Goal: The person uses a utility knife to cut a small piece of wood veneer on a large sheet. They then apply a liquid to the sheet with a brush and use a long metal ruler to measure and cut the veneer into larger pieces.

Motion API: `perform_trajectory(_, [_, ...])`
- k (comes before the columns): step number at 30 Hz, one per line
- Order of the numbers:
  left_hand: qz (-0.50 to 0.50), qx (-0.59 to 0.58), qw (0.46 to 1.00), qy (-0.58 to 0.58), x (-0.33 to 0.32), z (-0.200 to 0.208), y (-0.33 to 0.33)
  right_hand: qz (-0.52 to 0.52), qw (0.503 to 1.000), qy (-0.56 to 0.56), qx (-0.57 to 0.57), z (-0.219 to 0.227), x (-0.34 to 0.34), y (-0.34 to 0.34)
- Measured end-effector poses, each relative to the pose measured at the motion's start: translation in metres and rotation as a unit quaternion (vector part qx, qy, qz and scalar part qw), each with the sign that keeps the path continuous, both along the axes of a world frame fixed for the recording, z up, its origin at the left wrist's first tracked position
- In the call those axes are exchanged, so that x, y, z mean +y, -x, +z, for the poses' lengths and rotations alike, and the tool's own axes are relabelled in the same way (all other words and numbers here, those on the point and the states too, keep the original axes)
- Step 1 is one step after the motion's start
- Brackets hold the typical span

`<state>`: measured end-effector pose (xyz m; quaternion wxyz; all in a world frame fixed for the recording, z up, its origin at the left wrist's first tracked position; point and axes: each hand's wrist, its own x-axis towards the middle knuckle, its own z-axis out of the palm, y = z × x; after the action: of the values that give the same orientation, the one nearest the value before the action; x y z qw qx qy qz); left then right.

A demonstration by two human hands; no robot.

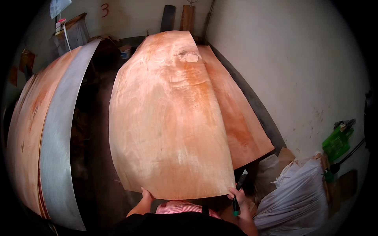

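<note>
A large, thin wood veneer sheet point(165, 118) stretches away in front of me, pale with orange streaks and a patch near its far end. My left hand point(147, 195) grips its near left corner, thumb on top and the other fingers hidden beneath. At the near right corner my right hand point(241, 198) pinches the edge. That same hand also holds a knife point(241, 180) with a dark handle and green butt, its pale blade pointing up and away. A second, redder veneer sheet point(236, 126) lies partly under the first, on its right.
On the left stands a stack of veneer point(29, 137) beside a grey metal-like sheet point(59, 137), across a dark gap. A white wall point(299, 78) rises on the right. White cloth point(295, 200) heaps near my right arm, below a green basket point(338, 144).
</note>
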<state>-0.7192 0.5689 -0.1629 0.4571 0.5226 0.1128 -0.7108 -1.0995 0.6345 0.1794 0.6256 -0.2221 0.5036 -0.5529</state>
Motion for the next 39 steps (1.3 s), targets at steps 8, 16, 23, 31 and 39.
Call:
perform_trajectory(8, [0.189, -0.058, 0.980, 0.003, -0.030, -0.021, 0.087, -0.014, 1.000, -0.013, -0.012, -0.018, -0.026, 0.158])
perform_trajectory(16, [0.328, -0.108, 0.938, 0.036, 0.021, 0.027, 0.157, 0.048, 0.991, -0.010, 0.123, -0.026, -0.027, 0.342])
perform_trajectory(23, [0.305, -0.112, 0.946, 0.021, 0.040, 0.090, 0.255, 0.048, 0.980, 0.009, 0.194, -0.029, -0.025, 0.463])
perform_trajectory(31, [0.312, -0.195, 0.928, 0.059, -0.038, 0.064, 0.320, 0.066, 0.973, -0.021, 0.219, -0.074, -0.093, 0.521])
perform_trajectory(39, [0.247, -0.306, 0.919, -0.014, -0.097, 0.027, 0.394, 0.063, 0.957, 0.007, 0.285, -0.105, -0.169, 0.580])
